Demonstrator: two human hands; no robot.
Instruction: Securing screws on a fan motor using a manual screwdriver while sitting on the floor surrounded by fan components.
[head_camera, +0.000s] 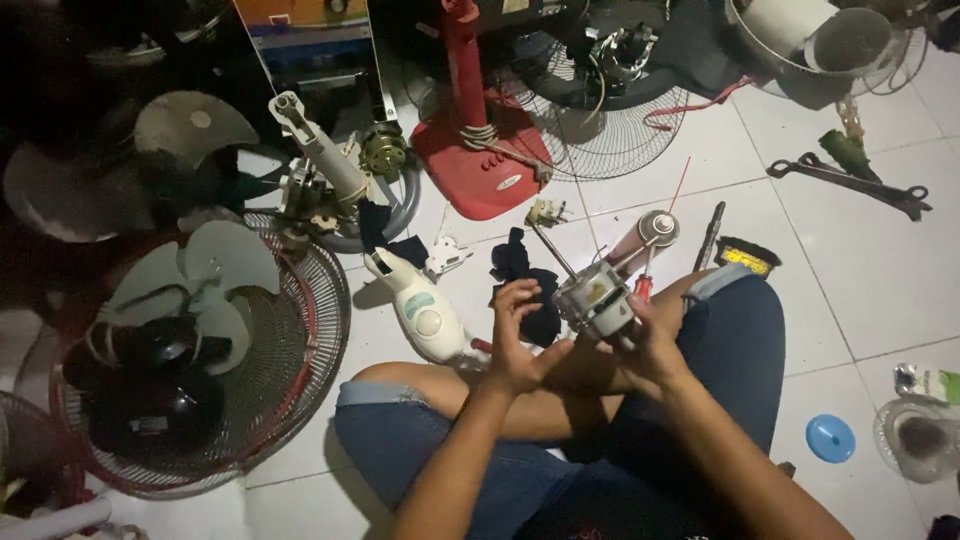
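Observation:
I sit cross-legged on a white tiled floor and hold a small fan motor (597, 299) over my lap, its thin shaft pointing up and left. My right hand (652, 345) grips the motor from below and from the right. My left hand (520, 338) is at the motor's left side, fingers curled against it. A red-handled screwdriver (644, 284) lies just behind the motor. A dark rag (527, 272) lies on the floor beyond my left hand.
A white fan housing (425, 312) lies left of my knee. A fan guard with blades (200, 350) fills the left. A red fan stand (475, 150), a wire grille (610, 140), a spray can (645, 235), a wrench (850, 182) and a blue lid (830, 437) lie around.

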